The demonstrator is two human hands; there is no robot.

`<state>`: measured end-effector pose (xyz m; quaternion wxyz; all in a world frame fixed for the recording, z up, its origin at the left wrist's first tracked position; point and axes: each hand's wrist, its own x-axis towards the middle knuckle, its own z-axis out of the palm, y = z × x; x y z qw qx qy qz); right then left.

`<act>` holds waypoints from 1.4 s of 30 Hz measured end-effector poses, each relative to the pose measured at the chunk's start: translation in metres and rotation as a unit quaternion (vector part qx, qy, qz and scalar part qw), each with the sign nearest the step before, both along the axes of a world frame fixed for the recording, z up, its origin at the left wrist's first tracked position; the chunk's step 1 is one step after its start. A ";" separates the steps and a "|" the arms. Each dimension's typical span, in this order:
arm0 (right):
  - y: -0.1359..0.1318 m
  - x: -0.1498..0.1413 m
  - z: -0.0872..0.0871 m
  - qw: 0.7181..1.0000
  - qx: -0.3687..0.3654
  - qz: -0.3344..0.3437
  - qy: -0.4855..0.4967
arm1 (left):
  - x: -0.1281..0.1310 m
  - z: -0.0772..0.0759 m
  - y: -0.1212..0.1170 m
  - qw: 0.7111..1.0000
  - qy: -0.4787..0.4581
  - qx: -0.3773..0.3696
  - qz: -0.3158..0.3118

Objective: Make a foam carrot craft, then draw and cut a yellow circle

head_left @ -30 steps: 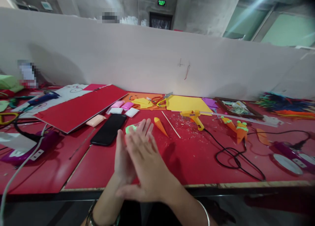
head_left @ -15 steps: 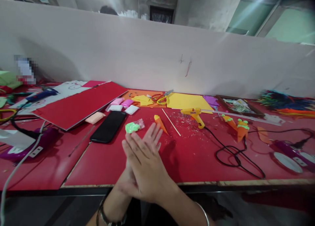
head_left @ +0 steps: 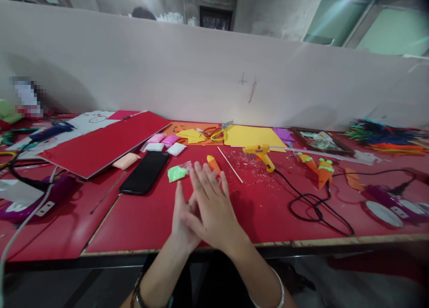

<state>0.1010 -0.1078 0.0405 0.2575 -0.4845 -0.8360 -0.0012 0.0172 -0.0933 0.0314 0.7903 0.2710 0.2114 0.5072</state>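
Observation:
My left hand (head_left: 181, 221) and my right hand (head_left: 212, 205) are pressed palm to palm above the near edge of the red table (head_left: 335, 236), the right one lying across the left. All fingers are stretched out flat. I cannot see whether anything lies between the palms. Just beyond the fingertips lie a green clay packet (head_left: 176, 173) and an orange paper cone (head_left: 213, 163). A black phone (head_left: 145, 172) rests to the left of the hands.
A thin wooden stick (head_left: 229, 170), a yellow glue gun (head_left: 261, 154) with a looping black cable (head_left: 311, 205), and paper carrots (head_left: 318, 167) lie to the right. Behind are a red board (head_left: 103, 142), small clay packets (head_left: 164, 142), scissors (head_left: 216, 132) and yellow paper (head_left: 251, 137).
The palms slid against each other: my right hand moved forward and my left hand drew back, then both shifted slightly. The view tilted a little downward.

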 end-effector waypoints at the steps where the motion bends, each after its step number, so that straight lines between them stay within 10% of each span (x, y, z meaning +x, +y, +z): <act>1: 0.002 0.002 -0.001 1.000 0.001 -0.023 0.005 | 0.000 0.000 0.000 0.999 -0.030 -0.012 -0.007; 12: 0.006 0.014 -0.017 0.993 0.096 -0.031 0.055 | -0.006 0.010 0.013 0.992 -0.126 -0.022 -0.010; 18: 0.023 0.044 0.013 0.982 0.035 -0.041 0.184 | 0.000 0.010 0.048 0.995 0.086 0.051 -0.020; 26: 0.078 0.070 0.025 0.974 0.018 -0.006 0.227 | 0.012 -0.022 0.117 0.835 0.527 0.125 0.093; 37: 0.142 0.070 -0.054 0.900 -0.235 -0.038 0.365 | 0.020 -0.034 0.137 0.685 0.678 0.249 0.096; 42: 0.136 0.069 -0.050 0.847 -0.297 -0.009 0.441 | 0.015 -0.035 0.138 0.695 0.662 0.272 0.064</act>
